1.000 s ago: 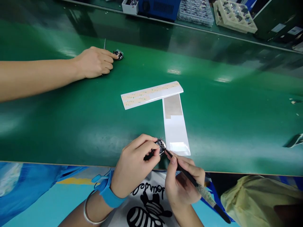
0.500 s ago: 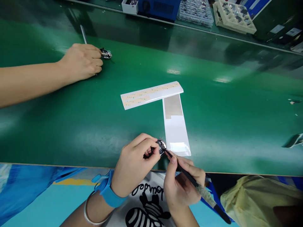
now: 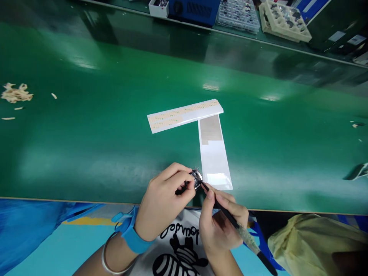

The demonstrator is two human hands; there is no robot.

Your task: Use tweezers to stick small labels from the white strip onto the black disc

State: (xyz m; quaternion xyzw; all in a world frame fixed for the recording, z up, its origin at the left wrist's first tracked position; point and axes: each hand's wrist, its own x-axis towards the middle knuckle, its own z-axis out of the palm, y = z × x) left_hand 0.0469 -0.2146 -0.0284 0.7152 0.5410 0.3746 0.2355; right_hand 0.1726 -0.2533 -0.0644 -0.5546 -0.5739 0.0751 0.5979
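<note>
My left hand (image 3: 169, 191) is closed, pinching a small round black electronic part (image 3: 196, 178) with shiny bits between thumb and fingers. What lies under the fingers is hidden. In my right hand (image 3: 222, 218), a pair of black tweezers (image 3: 228, 215) with a worn greyish middle is gripped like a pen. The tip meets the near right edge of the part; whether it holds anything is too small to tell. Just beside the part lies a white backing sheet (image 3: 215, 159) with a grey-beige patch. Across its far end rests a strip of small orange-and-green stickers (image 3: 185, 115).
Pale peeled scraps (image 3: 17, 94) lie at the far left of the green table (image 3: 94, 142). Along the back shelf stand a small white box (image 3: 158, 9), a blue device (image 3: 192, 11), a clear tray (image 3: 238, 16) and a cream tray (image 3: 286, 21) of parts.
Another person's hand and arm, with a similar round part and a white stick, have left the view at upper left, uncovering the pale scraps. My hands stay nearly still.
</note>
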